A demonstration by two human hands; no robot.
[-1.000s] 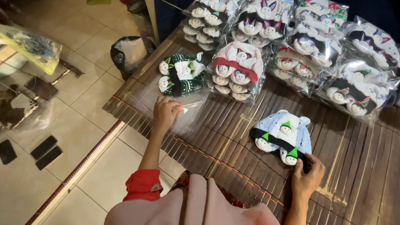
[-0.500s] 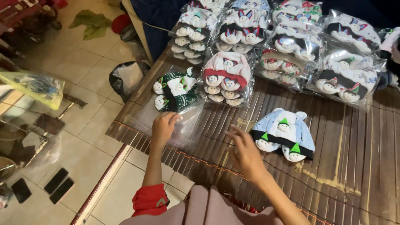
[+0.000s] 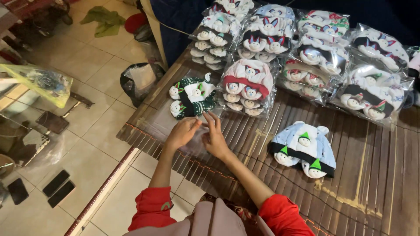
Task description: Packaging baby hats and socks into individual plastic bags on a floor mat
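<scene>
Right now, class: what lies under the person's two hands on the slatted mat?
Under the left hand and right hand lies a clear plastic bag, flat on the bamboo mat, just below the green hats. The part of the bag beneath the palms is covered.

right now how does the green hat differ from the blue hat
The green hat is dark green and white and lies just beyond both hands, left and right. The blue hat is pale blue with a black band and lies apart, to the right. Both are unbagged, with small snowman faces.
</scene>
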